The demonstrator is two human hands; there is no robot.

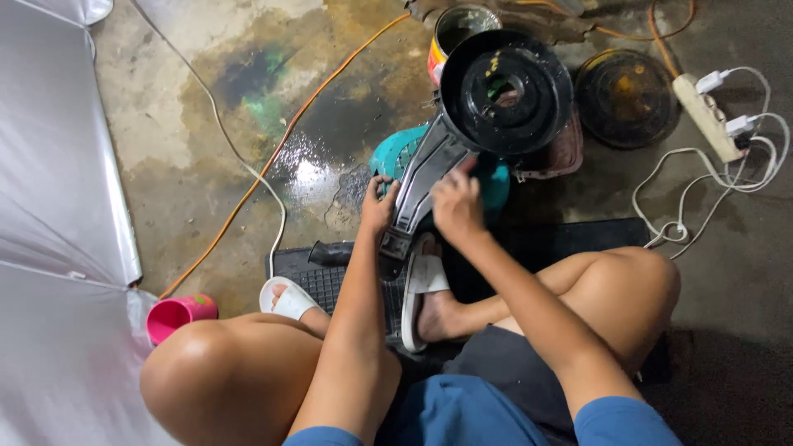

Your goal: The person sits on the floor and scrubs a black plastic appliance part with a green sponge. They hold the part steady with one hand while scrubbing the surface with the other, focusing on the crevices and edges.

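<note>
Gripping the black fan housing (496,99) by its neck over the wet floor (206,190), left hand (378,206) and right hand (456,205) both clasp it, seemingly mid-disassembly; steady bracing looks needed.

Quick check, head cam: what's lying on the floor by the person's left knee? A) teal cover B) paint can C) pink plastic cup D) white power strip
C: the pink plastic cup lies on its side on the concrete beside the left knee; the white power strip is far off at the upper right.
</note>
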